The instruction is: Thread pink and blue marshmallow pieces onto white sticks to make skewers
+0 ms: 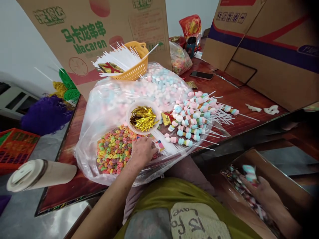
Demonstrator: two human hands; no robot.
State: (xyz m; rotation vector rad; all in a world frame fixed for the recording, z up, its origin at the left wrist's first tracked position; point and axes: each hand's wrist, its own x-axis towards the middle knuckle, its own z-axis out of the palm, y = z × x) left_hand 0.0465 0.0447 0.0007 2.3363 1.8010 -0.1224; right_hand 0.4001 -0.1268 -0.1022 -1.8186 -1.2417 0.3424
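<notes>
My left hand (142, 151) rests, fingers curled, on a clear plastic bag at the table's near edge, beside a heap of colourful ring candies (113, 149); what its fingers hold is hidden. My right hand (259, 189) reaches down into a cardboard box (281, 179) at the lower right, gripping a wrapped marshmallow skewer (250, 172). A white bowl of gold twist ties (143, 118) sits just above my left hand. A pile of pastel marshmallow skewers (195, 116) lies to the right of it.
A big bag of pastel marshmallows (149, 86) fills the table's middle, with an orange basket of white sticks (132, 64) behind. A phone (201, 75) lies farther back. Large cardboard boxes (269, 39) stand at back and right. A lidded cup (37, 174) lies at left.
</notes>
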